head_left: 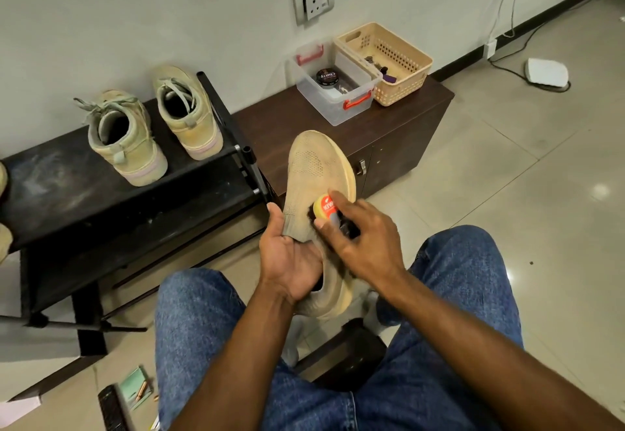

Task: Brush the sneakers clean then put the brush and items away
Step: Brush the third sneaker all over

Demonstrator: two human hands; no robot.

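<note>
Sneaker (318, 173): tan knit, held in the air above the knees; long axis runs away from the person, toe pointing up toward the dark cabinet (399, 126), heel low near the lap.
Left hand (291, 258): palm up, fingers curled round the sneaker's collar, thumb along its left side.
Right hand (362, 237): palm down, fingers pinching the brush (326, 210).
Brush: yellow-and-red head, bristles pressed on the sneaker's upper mid-shoe.
Other sneakers (152, 126): two on the black rack (67, 187), heels toward the camera.
</note>
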